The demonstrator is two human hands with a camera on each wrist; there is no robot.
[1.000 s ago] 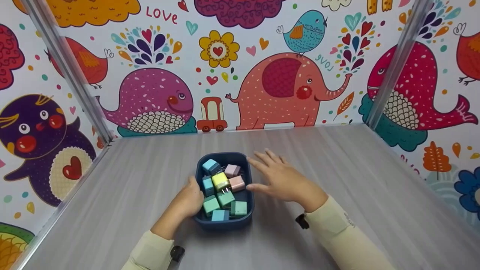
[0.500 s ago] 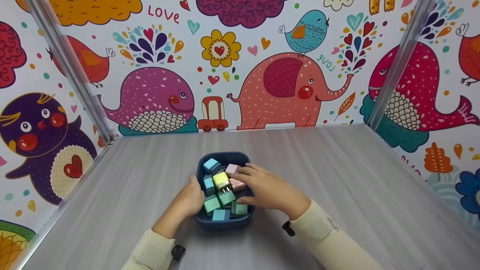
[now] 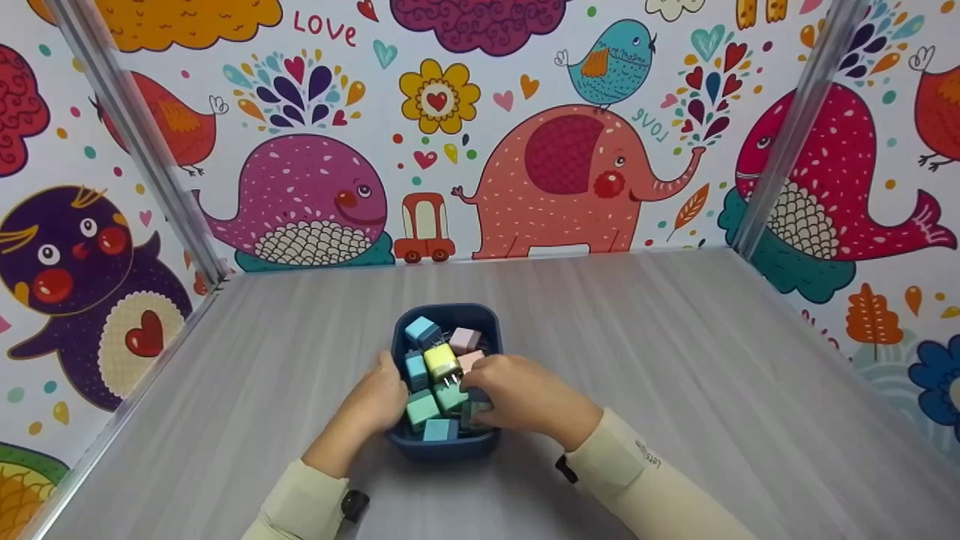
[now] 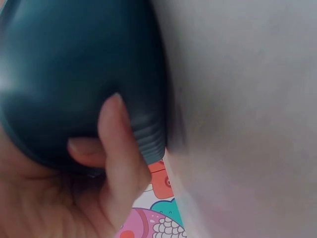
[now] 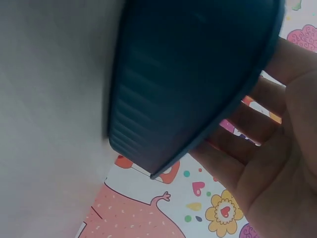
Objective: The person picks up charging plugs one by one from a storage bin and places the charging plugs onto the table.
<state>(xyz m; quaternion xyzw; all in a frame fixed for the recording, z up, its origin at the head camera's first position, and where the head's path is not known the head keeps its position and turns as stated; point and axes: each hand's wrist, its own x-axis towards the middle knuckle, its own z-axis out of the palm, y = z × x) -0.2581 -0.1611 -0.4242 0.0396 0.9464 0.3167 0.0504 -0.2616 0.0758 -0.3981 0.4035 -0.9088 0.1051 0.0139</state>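
Observation:
A dark blue plastic bin (image 3: 448, 448) stands on the table, holding several small pastel charger plugs. My left hand (image 3: 379, 397) grips the bin's left side; in the left wrist view its fingers (image 4: 116, 134) lie against the outer wall. My right hand (image 3: 532, 397) reaches over the right rim with curled fingers, thumb and fingertips at a green charger plug (image 3: 466, 418) that they partly cover. Near them lie a yellow charger plug (image 3: 442, 361), another green charger plug (image 3: 451, 396) with its prongs up, and a pink one. In the right wrist view, the fingertips are hidden behind the bin wall.
The grey wood-grain table (image 3: 637, 330) extends around the bin. Behind it and at both sides stand panels printed with cartoon animals, joined by metal corner posts (image 3: 795, 127). Blue charger plugs (image 3: 441, 430) lie along the bin's left and near sides.
My right hand has moved left and down from beside the bin into it, and its spread fingers have curled at the green charger plug. My left hand stays on the bin.

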